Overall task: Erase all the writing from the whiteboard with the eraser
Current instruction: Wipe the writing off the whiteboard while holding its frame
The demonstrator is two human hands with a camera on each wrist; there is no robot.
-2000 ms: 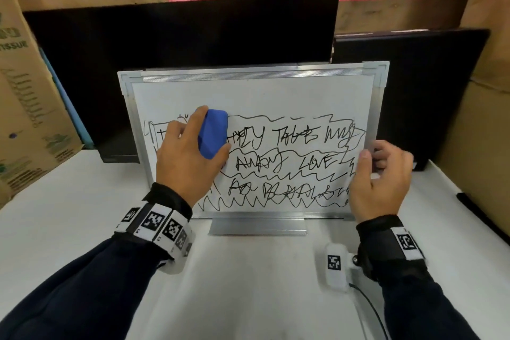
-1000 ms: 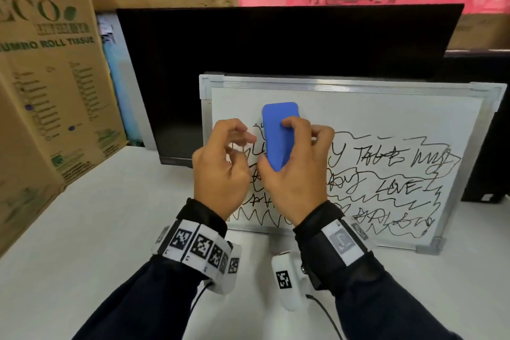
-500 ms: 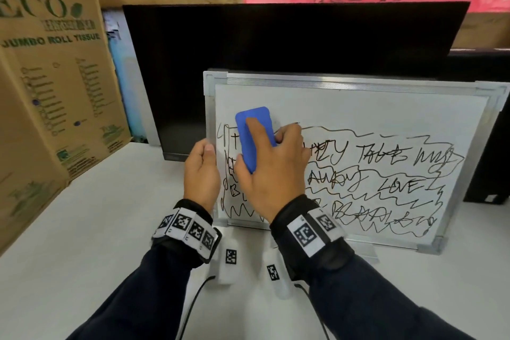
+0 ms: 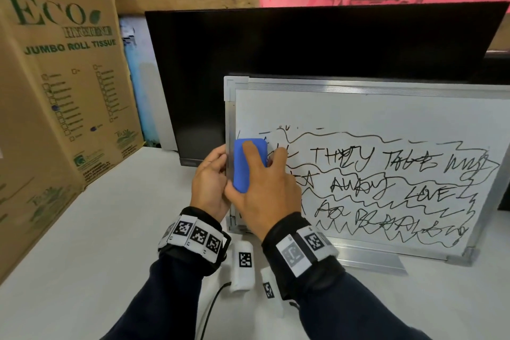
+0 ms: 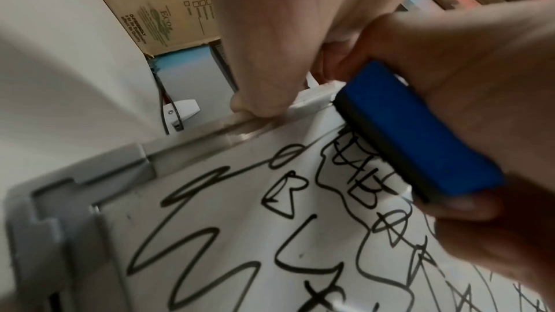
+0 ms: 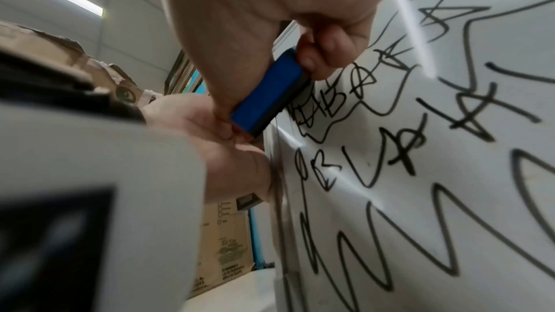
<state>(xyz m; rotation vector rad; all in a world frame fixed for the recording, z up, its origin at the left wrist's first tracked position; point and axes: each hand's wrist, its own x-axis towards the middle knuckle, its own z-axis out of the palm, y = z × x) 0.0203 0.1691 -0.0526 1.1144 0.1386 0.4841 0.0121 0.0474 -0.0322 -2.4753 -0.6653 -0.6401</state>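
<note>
A metal-framed whiteboard [image 4: 358, 113] stands upright on the table, its lower two thirds covered in black scribbles and words. At the board's left edge, my right hand [image 4: 262, 182] grips the blue eraser [image 4: 247, 167] and presses its dark felt to the surface, index finger laid along its back. My left hand [image 4: 212, 182] pinches the board's left frame beside it. The left wrist view has the eraser [image 5: 420, 141] lying on the writing, with my left thumb [image 5: 261, 61] on the frame. From the right wrist the eraser [image 6: 267, 94] sits between curled fingers [image 6: 327, 56] against the whiteboard [image 6: 420, 174].
A big cardboard tissue box [image 4: 55, 91] stands at the left. Behind the board is a black monitor [image 4: 303, 44]. The board's metal foot [image 4: 369, 259] rests on the white table [image 4: 96, 229]. A black cable [image 4: 212, 306] trails under my wrists.
The eraser passed from my left hand to my right, then slid left and down to the board's left edge. Some top-left writing is gone. My left hand took hold of the left frame.
</note>
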